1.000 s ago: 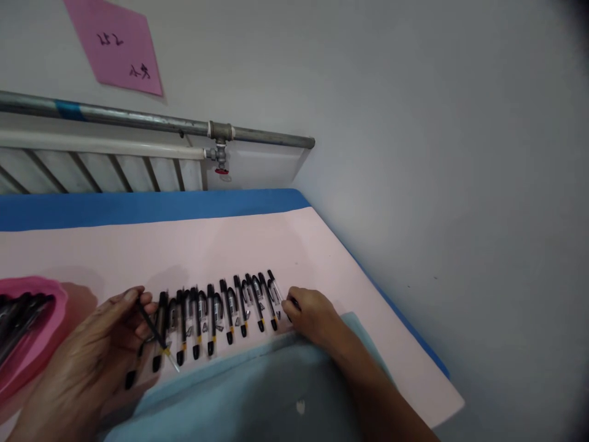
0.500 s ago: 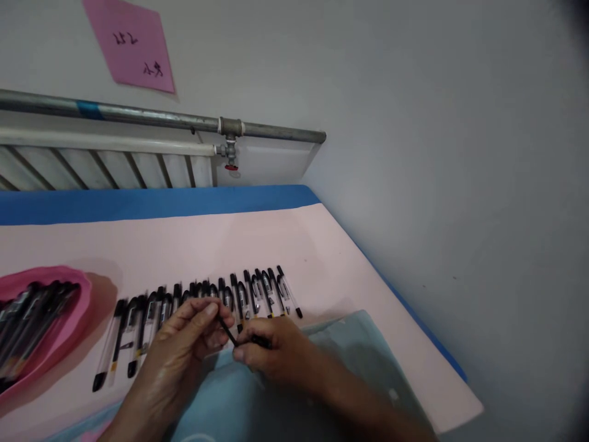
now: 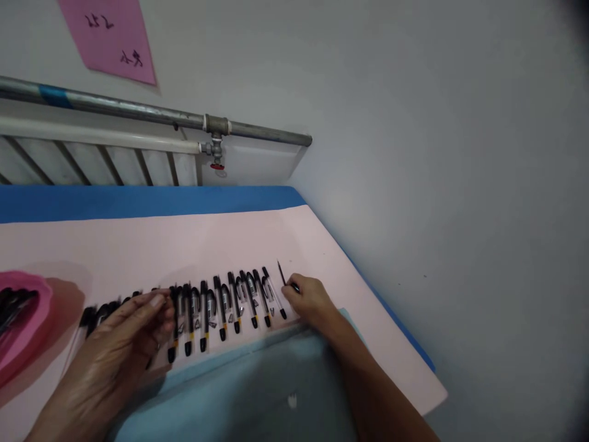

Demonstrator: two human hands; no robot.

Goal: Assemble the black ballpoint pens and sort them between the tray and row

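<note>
A row of several black-capped pens [image 3: 221,304] with clear barrels lies side by side on the pink sheet [image 3: 184,245]. My right hand [image 3: 308,298] is at the row's right end, fingers pinched on a thin black pen part [image 3: 280,272] that sticks up. My left hand [image 3: 119,344] rests over the left part of the row, fingers curled and touching the pens there; whether it holds anything is hidden.
A pink tray [image 3: 23,319] with more pens sits at the far left. A light blue cloth [image 3: 257,387] lies at the near edge. Behind the blue table edge [image 3: 138,201] are a radiator, a metal pipe [image 3: 138,110] and a grey wall.
Both hands had met in front of the row, passing a thin black part. Now they are apart: the right hand carried it to the row's right end, the left went back over the left pens.
</note>
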